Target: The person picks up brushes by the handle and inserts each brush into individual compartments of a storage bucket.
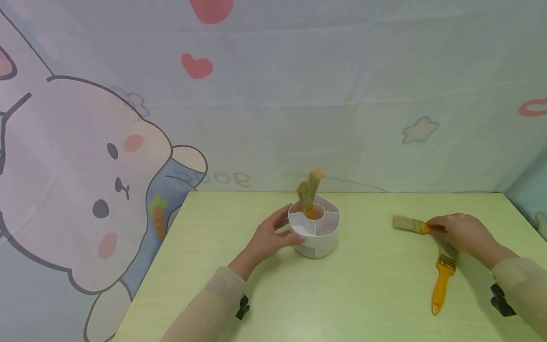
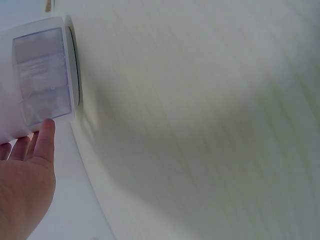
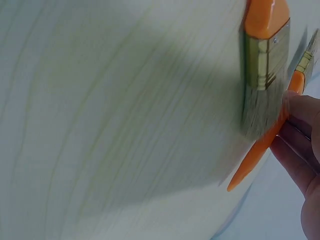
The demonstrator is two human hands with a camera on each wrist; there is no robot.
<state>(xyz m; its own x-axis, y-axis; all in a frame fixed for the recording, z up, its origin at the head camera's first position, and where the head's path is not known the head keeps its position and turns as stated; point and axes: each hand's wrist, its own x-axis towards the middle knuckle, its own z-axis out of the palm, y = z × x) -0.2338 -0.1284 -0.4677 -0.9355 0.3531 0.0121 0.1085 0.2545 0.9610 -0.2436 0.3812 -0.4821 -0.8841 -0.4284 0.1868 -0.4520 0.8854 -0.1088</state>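
A white round organizer (image 1: pixel 320 244) with several compartments stands on the table. Two paintbrushes (image 1: pixel 308 192) lean in its central compartment, bristles up. My left hand (image 1: pixel 269 240) holds the organizer from the left, thumb on its near side and fingers behind. In the left wrist view those fingertips meet the wall beside a clear panel (image 2: pixel 42 75). Over on the right, my right hand (image 1: pixel 466 232) pinches the orange handle (image 3: pixel 255 155) of a paintbrush (image 1: pixel 408 224), whose bristles point left. Another, wider paintbrush (image 1: pixel 443 280) lies just below that hand, handle toward me, its bristles partly hidden in the head view.
The pale yellow-green table (image 1: pixel 367 285) runs back to a printed cloth backdrop (image 1: pixel 273 128) with a bunny figure at left. Table surface lies between the organizer and the brushes. Each wrist carries a small black device (image 1: pixel 502 301).
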